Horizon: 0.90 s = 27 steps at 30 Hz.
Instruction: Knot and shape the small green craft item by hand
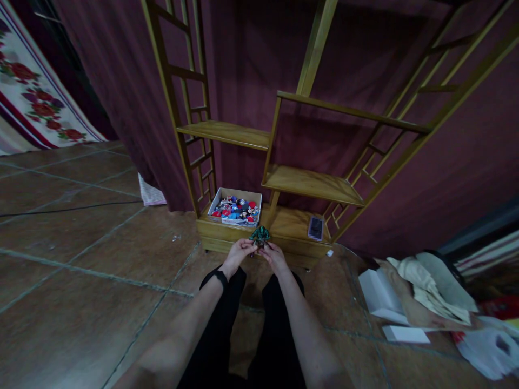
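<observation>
Both of my hands are closed around a small dark green figurine [259,233], held in front of the low base of a wooden shelf unit [227,233]. My left hand [239,254] pinches its lower left side, and my right hand [274,256] grips the lower right side. The figurine's upper part shows above my fingers; its fine detail is too small to tell. Just beyond my left hand, an open cardboard box [240,221] sits on the base, filled with several small red, blue and white figures [237,208].
A small dark flat object [315,228] lies at the base's right end. Shelf boards [312,183] and lattice sides rise above. On the right floor are a white box [381,294], cloths [430,292] and a plastic bag [488,346]. A cable [73,208] crosses the left floor.
</observation>
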{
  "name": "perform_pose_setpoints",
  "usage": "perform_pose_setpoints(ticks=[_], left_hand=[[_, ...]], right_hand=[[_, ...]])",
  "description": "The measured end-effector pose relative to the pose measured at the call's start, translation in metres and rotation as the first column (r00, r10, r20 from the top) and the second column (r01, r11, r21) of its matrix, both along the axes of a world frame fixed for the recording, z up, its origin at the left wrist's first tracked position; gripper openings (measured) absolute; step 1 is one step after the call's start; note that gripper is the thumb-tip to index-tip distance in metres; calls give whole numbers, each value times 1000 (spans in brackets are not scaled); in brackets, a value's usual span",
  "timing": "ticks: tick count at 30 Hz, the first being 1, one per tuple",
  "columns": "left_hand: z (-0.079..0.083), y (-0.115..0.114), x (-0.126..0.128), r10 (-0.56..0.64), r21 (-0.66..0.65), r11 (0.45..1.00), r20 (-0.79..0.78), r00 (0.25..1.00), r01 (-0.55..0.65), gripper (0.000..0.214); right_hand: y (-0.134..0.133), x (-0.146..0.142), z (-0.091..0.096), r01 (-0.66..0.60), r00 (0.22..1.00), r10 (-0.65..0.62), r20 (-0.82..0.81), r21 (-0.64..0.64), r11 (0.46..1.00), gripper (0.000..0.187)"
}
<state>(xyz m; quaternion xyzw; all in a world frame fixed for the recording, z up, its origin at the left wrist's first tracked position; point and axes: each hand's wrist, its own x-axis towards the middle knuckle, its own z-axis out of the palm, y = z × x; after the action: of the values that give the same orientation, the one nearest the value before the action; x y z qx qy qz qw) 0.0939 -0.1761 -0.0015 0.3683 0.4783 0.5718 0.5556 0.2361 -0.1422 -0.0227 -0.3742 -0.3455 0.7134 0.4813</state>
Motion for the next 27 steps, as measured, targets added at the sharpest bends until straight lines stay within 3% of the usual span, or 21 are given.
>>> perform_pose_setpoints(ticks=[3,9,18,27], left_hand=[[4,-1,-2,4,-5,1000,4,1000,-4,37],[0,1,-7,212,-14,977,-60,975,-214,39],[-2,-1,-11,-28,-72,996,209,978,44,38],[-2,-2,-16,-86,-89,989,315,945,119,24]], right_hand=[[1,-1,-2,-14,1000,14,-16,-17,1000,34],[0,-3,-1,-69,997,66,-46,-60,996,34],[-3,-3,3,-188,980,183,-75,-65,980,32],[-2,-2,0,-216,975,211,-71,-75,974,33]])
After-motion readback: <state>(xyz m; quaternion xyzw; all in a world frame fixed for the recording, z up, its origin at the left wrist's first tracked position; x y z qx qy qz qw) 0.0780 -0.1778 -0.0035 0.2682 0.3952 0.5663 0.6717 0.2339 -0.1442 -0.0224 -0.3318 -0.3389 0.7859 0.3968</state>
